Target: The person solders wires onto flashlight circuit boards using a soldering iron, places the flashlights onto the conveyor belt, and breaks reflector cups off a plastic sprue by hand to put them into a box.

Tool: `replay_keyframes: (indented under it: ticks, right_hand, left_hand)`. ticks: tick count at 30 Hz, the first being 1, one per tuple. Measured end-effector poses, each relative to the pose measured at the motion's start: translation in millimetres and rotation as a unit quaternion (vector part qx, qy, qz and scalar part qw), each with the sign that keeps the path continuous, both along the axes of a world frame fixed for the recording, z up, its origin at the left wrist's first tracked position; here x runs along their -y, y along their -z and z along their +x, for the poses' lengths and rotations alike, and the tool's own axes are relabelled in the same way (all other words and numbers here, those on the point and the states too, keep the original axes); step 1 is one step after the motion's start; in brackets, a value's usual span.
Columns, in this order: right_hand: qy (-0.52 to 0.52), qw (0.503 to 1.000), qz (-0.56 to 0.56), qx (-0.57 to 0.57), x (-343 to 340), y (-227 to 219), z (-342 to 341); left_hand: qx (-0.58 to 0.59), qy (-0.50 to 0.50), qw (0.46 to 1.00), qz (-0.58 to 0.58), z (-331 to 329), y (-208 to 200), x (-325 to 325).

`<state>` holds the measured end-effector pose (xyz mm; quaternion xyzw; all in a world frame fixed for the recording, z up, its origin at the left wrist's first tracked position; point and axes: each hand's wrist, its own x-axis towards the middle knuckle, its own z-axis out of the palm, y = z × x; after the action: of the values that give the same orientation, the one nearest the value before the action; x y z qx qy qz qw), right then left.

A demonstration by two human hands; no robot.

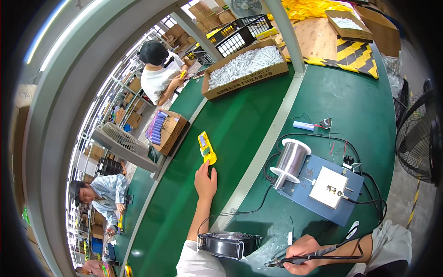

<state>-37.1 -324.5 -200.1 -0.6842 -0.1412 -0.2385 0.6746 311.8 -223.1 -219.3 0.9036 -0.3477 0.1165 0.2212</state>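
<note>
My left hand (205, 183) reaches over the green conveyor belt, its fingertips on the rounded lower end of a yellow plastic shell (206, 148). Inside the shell a small green circuit board and a pale part show. My right hand (301, 253) is closed around a soldering iron (326, 251), its cable trailing back over my wrist. The iron's tip points left, low over the bench beside a small black fan (229, 245). A small white part (290, 238) lies just above that hand. Farther up the bench, a blue cylindrical battery (303, 125) lies wired to a small metal part (326, 123).
A solder wire spool (293, 159) stands on a blue soldering station (318, 203), with black cables around it. Across the belt (240, 124) are a box of white parts (247, 69) and a box of purple batteries (170, 138). Two co-workers sit left; a floor fan (419, 136) stands right.
</note>
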Motion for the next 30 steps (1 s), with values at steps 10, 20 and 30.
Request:
replay_keyframes:
  ticks: [10, 20, 30]
  right_hand:
    - [-0.006, 1.000, 0.025, -0.018, -2.9, -8.4, -6.5]
    - [0.035, 0.997, -0.008, 0.070, 0.1, -13.5, -4.6]
    - [0.025, 0.999, -0.019, 0.013, 3.6, -8.1, -2.3]
  left_hand:
    - [0.085, 0.046, 0.995, 0.019, -0.6, 12.7, -33.3]
    - [0.035, 0.041, 0.994, 0.095, 6.7, 6.5, -18.4]
    - [-0.024, 0.043, 0.998, 0.041, 13.9, 16.2, -24.0]
